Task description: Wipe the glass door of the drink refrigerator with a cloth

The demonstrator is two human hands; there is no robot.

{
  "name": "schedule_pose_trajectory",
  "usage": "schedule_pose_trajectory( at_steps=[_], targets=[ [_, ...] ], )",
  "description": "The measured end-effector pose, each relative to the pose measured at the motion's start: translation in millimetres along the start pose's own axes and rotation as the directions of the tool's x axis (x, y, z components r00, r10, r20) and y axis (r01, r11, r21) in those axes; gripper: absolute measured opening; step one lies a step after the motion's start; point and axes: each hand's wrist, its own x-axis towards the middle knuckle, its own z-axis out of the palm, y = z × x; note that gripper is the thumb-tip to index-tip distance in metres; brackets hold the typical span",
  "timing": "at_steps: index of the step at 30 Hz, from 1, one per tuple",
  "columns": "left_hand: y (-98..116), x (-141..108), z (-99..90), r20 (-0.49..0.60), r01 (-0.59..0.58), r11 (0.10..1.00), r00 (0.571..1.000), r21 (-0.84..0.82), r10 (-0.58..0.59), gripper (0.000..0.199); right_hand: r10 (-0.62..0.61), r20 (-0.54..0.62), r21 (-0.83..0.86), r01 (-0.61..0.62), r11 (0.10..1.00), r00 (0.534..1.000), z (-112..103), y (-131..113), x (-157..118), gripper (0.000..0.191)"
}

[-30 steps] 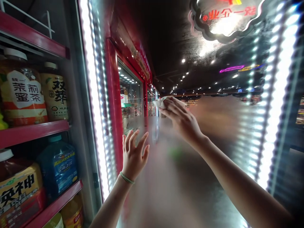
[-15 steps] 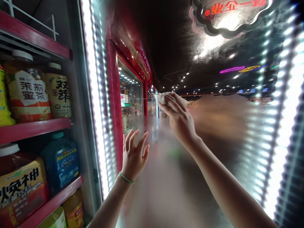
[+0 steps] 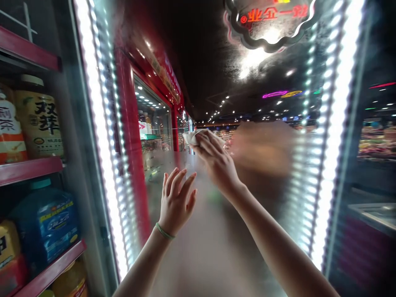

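My right hand (image 3: 218,165) presses a pale, crumpled cloth (image 3: 192,137) against a glass door (image 3: 213,243), its fingers laid over the cloth. The pane is hazy and blurred across its lower part. To the left and lower, my left hand (image 3: 175,202) is raised with bent, spread fingers and holds nothing. Whether its fingertips touch the glass, I cannot tell. A thin green band (image 3: 163,231) circles the left wrist.
Bright light strips (image 3: 93,82) run down the left, and another strip (image 3: 335,140) edges the door at right. Drink bottles (image 3: 41,117) stand on red-edged shelves (image 3: 31,170) at far left. A red refrigerator (image 3: 125,95) shows beyond, with a wavy-edged sign (image 3: 272,24) high on the glass.
The view has turned to the right, so shelves, light strips and sign sit further left. My right hand and the cloth appear further left and slightly lower. My left hand hardly differs.
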Motion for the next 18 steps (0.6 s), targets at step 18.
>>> schedule_pose_trajectory(
  at_steps=[18],
  targets=[
    [12.6,30.4,23.6,-0.047,-0.189,0.982,0.981,-0.032,0.187,0.053,0.110,-0.043,-0.145,-0.115,0.983,0.993,-38.6,54.0,-4.2,0.068]
  ],
)
